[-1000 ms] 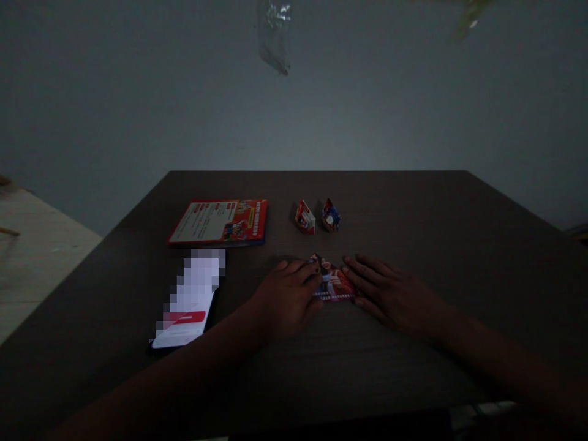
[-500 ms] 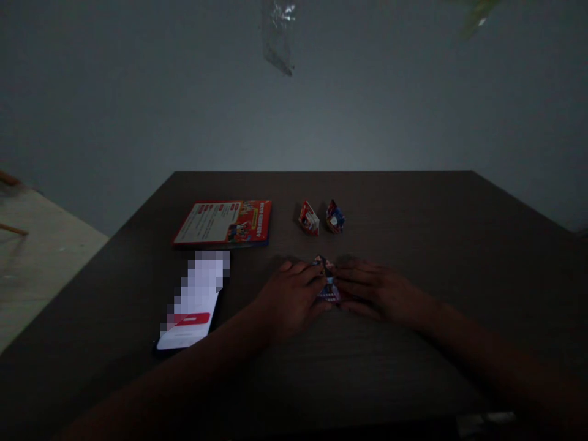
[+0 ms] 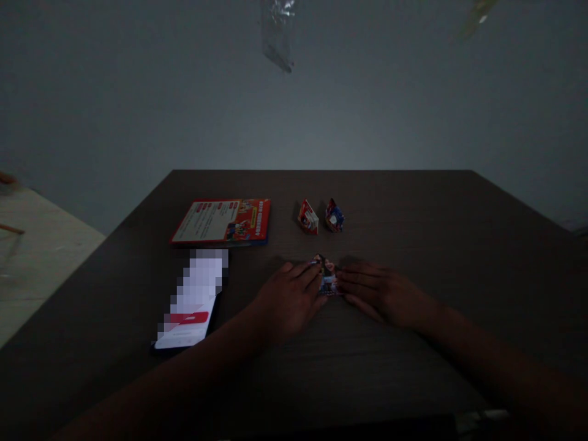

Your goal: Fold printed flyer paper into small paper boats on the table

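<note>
A small piece of colourful printed paper point(image 3: 327, 278) lies on the dark wooden table point(image 3: 413, 220), mostly covered by my two hands. My left hand point(image 3: 287, 300) lies on its left side with the fingers stretched out and pressed on it. On the paper's right side, my right hand point(image 3: 376, 293) lies flat with the fingertips pressed on it. Two small folded paper shapes stand farther back, one red and white point(image 3: 307, 217), one blue and red point(image 3: 334, 215). The scene is dim.
A red printed booklet point(image 3: 223, 220) lies at the back left. A phone with a lit screen point(image 3: 193, 301) lies left of my left hand. A clear plastic piece point(image 3: 277, 33) hangs before the grey wall. Pale floor shows at the far left.
My right hand has moved left over the printed paper, folding it narrower. Much less of the paper shows between my hands now. My left hand has stayed in place.
</note>
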### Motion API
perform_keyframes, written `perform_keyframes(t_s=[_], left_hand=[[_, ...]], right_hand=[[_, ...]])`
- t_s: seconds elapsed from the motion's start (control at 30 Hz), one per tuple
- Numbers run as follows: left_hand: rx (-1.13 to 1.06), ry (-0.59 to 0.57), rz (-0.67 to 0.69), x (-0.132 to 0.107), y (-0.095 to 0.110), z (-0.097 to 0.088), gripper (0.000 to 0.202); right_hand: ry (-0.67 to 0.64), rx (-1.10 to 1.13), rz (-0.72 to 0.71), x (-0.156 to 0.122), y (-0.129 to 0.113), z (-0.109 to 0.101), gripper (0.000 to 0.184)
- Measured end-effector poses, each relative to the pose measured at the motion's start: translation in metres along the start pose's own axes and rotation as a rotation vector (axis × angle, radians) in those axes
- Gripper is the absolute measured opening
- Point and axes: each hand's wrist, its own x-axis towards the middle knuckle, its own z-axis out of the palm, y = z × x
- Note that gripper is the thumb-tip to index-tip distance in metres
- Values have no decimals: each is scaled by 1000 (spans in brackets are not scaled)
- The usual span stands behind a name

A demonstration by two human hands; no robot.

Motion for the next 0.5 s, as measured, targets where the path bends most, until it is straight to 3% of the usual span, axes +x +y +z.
perform_keyframes(t_s=[0.27, 0.5], left_hand=[[-36, -1, 1, -1, 0, -6, 39], [-77, 0, -1, -1, -1, -6, 38]], right_hand=[[10, 51, 10, -2, 1, 2, 29], [102, 118, 69, 1, 0, 4, 24]])
